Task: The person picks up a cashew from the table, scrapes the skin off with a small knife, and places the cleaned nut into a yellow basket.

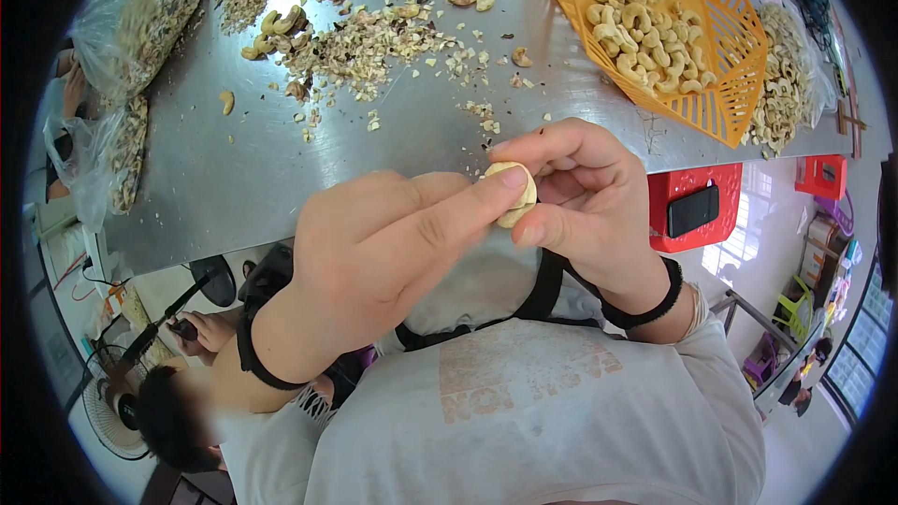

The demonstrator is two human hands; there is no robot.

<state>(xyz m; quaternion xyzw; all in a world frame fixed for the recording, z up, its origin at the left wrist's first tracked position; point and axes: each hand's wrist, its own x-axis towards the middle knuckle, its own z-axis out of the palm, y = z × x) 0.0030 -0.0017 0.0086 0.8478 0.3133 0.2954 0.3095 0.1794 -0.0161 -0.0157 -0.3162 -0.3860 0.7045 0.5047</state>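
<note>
Both hands meet above the table's near edge around a pale cashew nut (514, 194). My left hand (388, 238), on the left side of the view, presses its thumb or finger onto the nut's upper face. From the right, my right hand (585, 192) pinches the same nut between thumb and fingertips. Part of the nut is hidden under the fingers. Beyond the hands, small shell and skin crumbs (365, 51) are spread over the metal table (201, 150). A single cashew piece (521, 57) lies just past the fingertips.
An orange basket (730, 75) of cashews (645, 42) stands at the back right, beside a pile of nuts (781, 84). Plastic bags (140, 37) lie at the left. A phone (692, 211) rests on a red stool (659, 192). Another person (173, 411) is at lower left.
</note>
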